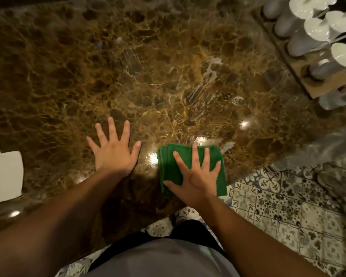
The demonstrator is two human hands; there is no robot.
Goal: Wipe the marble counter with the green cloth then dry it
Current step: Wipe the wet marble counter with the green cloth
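Observation:
The brown marble counter (148, 76) fills most of the view, with wet streaks and foam marks right of centre. A folded green cloth (169, 166) lies near the counter's front right edge, its lower corner hanging over the edge. My right hand (196, 174) presses flat on top of the cloth with fingers spread. My left hand (113, 150) rests flat on the bare marble just left of the cloth, fingers spread, holding nothing.
A wooden tray (306, 76) with several white jars (300, 45) and white cups (316, 29) stands at the far right of the counter. A white object (4, 172) sits at the left edge. Patterned floor tiles (288, 212) lie below on the right.

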